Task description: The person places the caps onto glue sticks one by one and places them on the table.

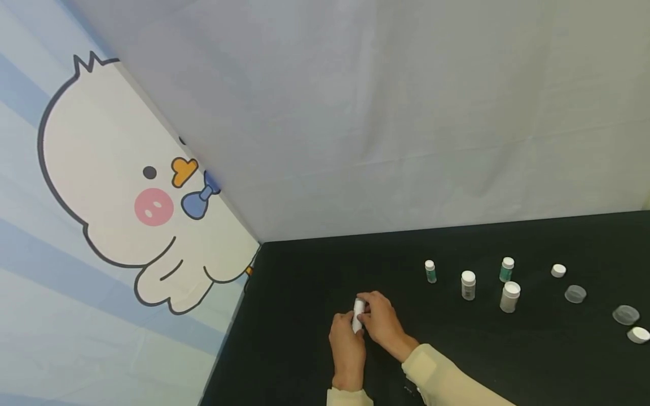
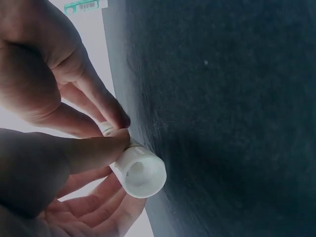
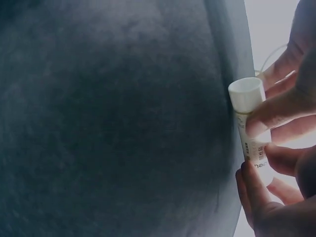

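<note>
A white glue stick (image 1: 358,317) with printed lettering is held tilted between both hands above the black table. My left hand (image 1: 347,345) grips its near part, with the thumb along the side, close to the hollow white end (image 2: 143,175) in the left wrist view. The fingers of my right hand (image 1: 384,322) pinch the far end. In the right wrist view, the label and a seam below the wider white end of the glue stick (image 3: 247,96) show. Fingers hide part of the far end.
On the black table (image 1: 304,270) to the right stand a small green-labelled bottle (image 1: 430,272), another green one (image 1: 506,270) and white-capped bottles (image 1: 468,286) (image 1: 509,299). Farther right lie white caps (image 1: 558,270) (image 1: 638,335) and clear cups (image 1: 575,294) (image 1: 626,315). A pale curtain (image 1: 406,113) rises behind.
</note>
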A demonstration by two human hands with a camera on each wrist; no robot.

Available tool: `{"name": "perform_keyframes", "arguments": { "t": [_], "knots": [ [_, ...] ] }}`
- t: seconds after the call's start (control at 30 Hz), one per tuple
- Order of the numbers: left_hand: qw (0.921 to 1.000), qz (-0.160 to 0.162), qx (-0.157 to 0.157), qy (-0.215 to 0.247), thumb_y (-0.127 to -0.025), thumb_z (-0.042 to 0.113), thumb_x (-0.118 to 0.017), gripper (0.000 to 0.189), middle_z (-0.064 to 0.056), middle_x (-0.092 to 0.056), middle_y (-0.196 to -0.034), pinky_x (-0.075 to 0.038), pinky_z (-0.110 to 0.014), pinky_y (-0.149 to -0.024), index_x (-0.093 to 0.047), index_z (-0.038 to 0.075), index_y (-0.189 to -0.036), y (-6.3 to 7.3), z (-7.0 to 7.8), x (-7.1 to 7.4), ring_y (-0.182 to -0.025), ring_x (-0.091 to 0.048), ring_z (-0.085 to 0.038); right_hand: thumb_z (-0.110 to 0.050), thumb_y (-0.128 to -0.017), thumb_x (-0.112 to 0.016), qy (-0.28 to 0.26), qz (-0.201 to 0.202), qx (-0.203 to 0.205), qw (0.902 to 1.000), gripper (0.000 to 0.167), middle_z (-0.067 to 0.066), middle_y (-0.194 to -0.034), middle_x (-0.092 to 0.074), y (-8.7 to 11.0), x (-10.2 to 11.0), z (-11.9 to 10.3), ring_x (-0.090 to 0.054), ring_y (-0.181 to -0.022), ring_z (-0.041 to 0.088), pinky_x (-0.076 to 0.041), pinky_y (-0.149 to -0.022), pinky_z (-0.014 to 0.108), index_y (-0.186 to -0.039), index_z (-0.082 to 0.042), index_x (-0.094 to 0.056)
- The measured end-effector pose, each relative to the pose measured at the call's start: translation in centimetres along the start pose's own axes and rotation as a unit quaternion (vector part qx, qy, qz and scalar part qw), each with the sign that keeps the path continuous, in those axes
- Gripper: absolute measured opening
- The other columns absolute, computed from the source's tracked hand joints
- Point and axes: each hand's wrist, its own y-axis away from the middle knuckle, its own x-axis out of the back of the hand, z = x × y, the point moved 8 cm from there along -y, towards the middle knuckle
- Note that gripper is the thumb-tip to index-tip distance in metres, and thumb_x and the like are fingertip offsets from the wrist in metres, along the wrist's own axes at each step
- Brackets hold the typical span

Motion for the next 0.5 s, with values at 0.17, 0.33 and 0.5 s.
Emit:
{"name": "perform_keyframes", "arguments": {
  "t": [0.17,0.33,0.5],
  "knots": [
    [0.9999,-0.005,0.009,-0.011,-0.070,-0.017,-0.082,0.028,-0.011,-0.067,-0.079,-0.056,-0.049,-0.073,-0.079,-0.001,-0.093,-0.11,-0.24,-0.21,-0.074,-0.067,-0.032,0.011,-0.086,-0.078,0.005,-0.010,-0.010,0.9999,0.040,0.017,-0.098,-0.067,-0.03,-0.31,0.45,-0.069,-0.084,0.026,-0.056,-0.065,0.031,-0.125,0.011,-0.068],
    [0.9998,-0.006,0.012,-0.016,-0.070,-0.017,-0.083,0.027,-0.012,-0.068,-0.079,-0.057,-0.049,-0.073,-0.079,-0.003,-0.093,-0.09,-0.28,-0.34,-0.074,-0.067,-0.032,0.012,-0.087,-0.077,0.002,-0.015,-0.007,0.9999,0.039,0.021,-0.102,-0.068,0.02,-0.47,0.55,-0.070,-0.087,0.029,-0.059,-0.069,0.035,-0.125,0.013,-0.067],
    [0.9997,0.005,0.001,-0.023,-0.070,-0.017,-0.082,0.028,-0.012,-0.067,-0.080,-0.057,-0.048,-0.073,-0.078,-0.003,-0.094,0.05,-0.21,-0.43,-0.075,-0.067,-0.032,0.013,-0.087,-0.077,0.002,-0.013,0.002,0.9999,0.039,0.024,-0.105,-0.069,0.12,-0.56,0.55,-0.072,-0.089,0.033,-0.061,-0.072,0.039,-0.125,0.014,-0.068]
  ]
}}
